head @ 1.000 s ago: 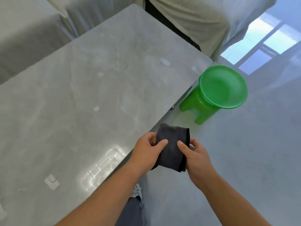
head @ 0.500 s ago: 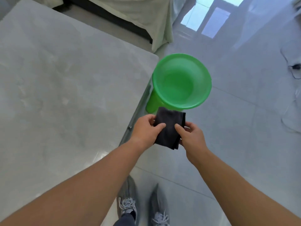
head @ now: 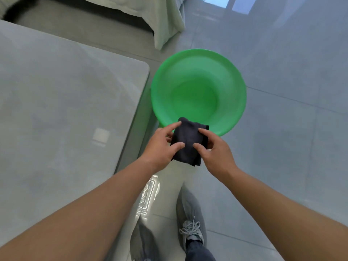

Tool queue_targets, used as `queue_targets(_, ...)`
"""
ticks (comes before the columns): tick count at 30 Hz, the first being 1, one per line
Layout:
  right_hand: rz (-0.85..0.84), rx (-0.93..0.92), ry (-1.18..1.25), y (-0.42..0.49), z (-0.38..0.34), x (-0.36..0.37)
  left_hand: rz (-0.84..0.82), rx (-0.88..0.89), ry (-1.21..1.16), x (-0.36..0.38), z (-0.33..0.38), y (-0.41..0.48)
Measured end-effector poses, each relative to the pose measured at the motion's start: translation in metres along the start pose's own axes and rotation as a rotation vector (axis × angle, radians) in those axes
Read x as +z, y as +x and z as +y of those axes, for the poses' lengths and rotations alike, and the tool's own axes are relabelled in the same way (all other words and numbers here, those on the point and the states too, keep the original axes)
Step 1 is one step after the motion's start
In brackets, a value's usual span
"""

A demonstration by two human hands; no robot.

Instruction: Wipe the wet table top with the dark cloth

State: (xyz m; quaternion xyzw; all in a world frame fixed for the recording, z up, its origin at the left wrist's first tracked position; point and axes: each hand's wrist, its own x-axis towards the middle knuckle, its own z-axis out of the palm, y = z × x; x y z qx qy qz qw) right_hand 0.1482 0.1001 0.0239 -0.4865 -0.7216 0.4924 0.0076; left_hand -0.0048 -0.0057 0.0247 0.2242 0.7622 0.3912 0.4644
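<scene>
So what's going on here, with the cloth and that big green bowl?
A person stands next to a grey table top and holds a folded dark cloth in both hands. The left hand pinches its left edge and the right hand its right edge. The cloth hangs over the near rim of a green basin beside the table's corner. It is not touching the table, so no wiping is happening at this moment.

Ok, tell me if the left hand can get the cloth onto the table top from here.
Probably yes. The left hand pinches the cloth just right of the table, with nothing standing between them. The right hand holds the cloth too, so it would have to follow or let go.
</scene>
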Motion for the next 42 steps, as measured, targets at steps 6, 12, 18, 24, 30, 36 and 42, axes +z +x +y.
queue_targets(6,-0.014,-0.145,-0.323,0.020,-0.002,-0.002,-0.005,0.001,0.227,-0.007,0.002,0.020)
queue_targets(12,0.004,-0.204,-0.529,0.039,0.002,-0.002,-0.026,-0.014,0.391,-0.007,0.002,0.038)
queue_targets(18,0.027,-0.246,-0.590,0.036,0.016,-0.004,-0.026,-0.002,0.487,-0.009,-0.004,0.041)
queue_targets(24,0.050,-0.241,-0.588,0.036,0.018,0.001,-0.003,0.014,0.545,-0.010,-0.007,0.042)
queue_targets(30,0.072,-0.251,-0.619,0.034,0.020,0.003,-0.013,0.040,0.588,-0.009,-0.008,0.041)
queue_targets(36,0.066,-0.231,-0.610,0.033,0.016,-0.002,-0.011,0.065,0.541,-0.011,-0.003,0.035)
queue_targets(42,0.093,-0.228,-0.531,0.026,0.007,-0.010,0.016,0.054,0.462,-0.013,0.007,0.021)
